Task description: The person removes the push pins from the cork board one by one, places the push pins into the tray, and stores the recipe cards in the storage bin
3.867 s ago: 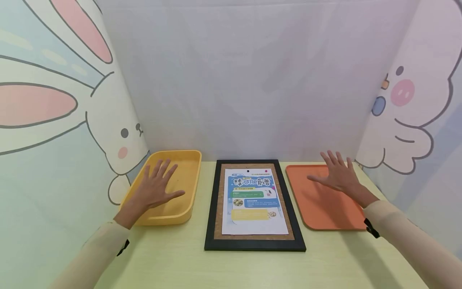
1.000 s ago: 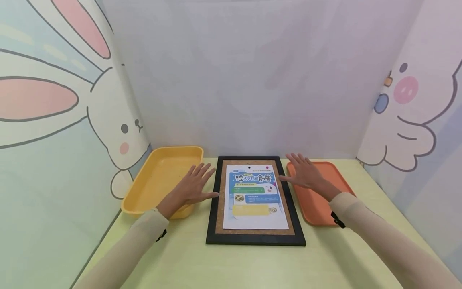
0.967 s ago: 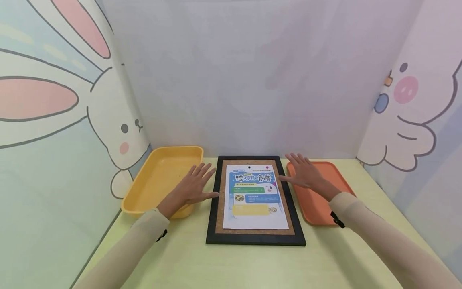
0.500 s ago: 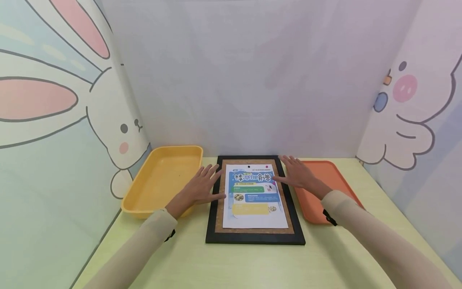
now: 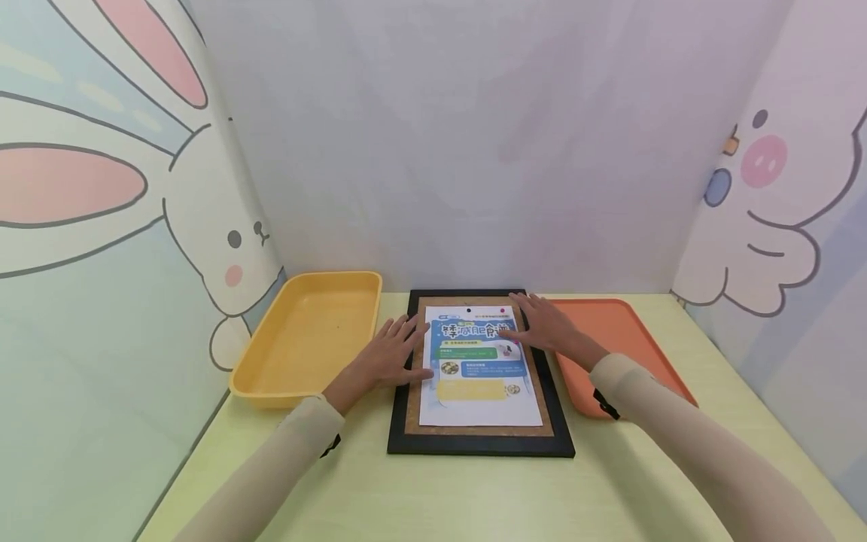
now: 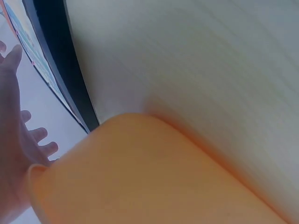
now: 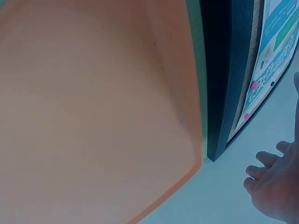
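Observation:
A black-framed cork board [image 5: 481,446] lies in the middle of the table, with a printed poster [image 5: 482,412] on it. Near the poster's top edge sit a black pushpin [image 5: 469,310] and a pink pushpin [image 5: 503,310]; the right wrist view shows another pink pushpin [image 7: 253,85]. My left hand [image 5: 386,360], fingers spread, is over the board's left edge and the yellow bin's side. Over the upper right of the board is my right hand [image 5: 550,327], its fingers also spread. Neither hand holds anything. Whether they touch the board cannot be made out.
To the left stands a yellow bin [image 5: 241,392], and to the right lies an orange tray [image 5: 626,342]; nothing shows inside either. A pale curtain [image 5: 460,150] rises behind the table [image 5: 447,497], with cartoon-printed panels at both sides.
Both hands have moved inward: the left one rightward from over the yellow bin, the right one leftward from over the orange tray. The board and poster stay in place.

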Motion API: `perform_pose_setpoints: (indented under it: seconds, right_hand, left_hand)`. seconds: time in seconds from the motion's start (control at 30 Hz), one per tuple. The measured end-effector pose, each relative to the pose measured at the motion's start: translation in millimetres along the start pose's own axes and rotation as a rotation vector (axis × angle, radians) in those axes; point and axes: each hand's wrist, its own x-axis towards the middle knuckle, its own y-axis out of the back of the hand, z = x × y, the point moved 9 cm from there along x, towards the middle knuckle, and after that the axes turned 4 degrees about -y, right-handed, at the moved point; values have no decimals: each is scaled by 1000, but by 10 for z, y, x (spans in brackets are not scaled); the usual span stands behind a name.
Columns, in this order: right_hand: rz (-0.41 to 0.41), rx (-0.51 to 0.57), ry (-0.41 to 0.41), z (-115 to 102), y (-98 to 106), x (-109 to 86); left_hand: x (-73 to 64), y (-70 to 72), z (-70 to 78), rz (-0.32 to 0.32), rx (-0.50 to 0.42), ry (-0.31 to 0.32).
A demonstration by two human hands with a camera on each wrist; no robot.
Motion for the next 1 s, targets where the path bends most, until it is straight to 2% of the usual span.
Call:
perform_pose_setpoints:
  seconds: [0.17, 0.47, 0.6, 0.83, 1.0]
  right_hand:
    - [-15, 19, 13, -60, -15, 22]
    - [-11, -43, 41, -60, -182, 169]
    - [-8, -19, 29, -87, -209, 196]
    - [-25, 50, 2, -142, -215, 262]
    - [-49, 50, -11, -148, -268, 342]
  left_hand:
    - [-1, -30, 40, 0, 5, -5]
    - [45, -75, 113, 11, 34, -2]
    - [74, -93, 119, 24, 21, 16]
    - [108, -154, 96, 5, 0, 54]
    - [120, -215, 58, -5, -69, 86]
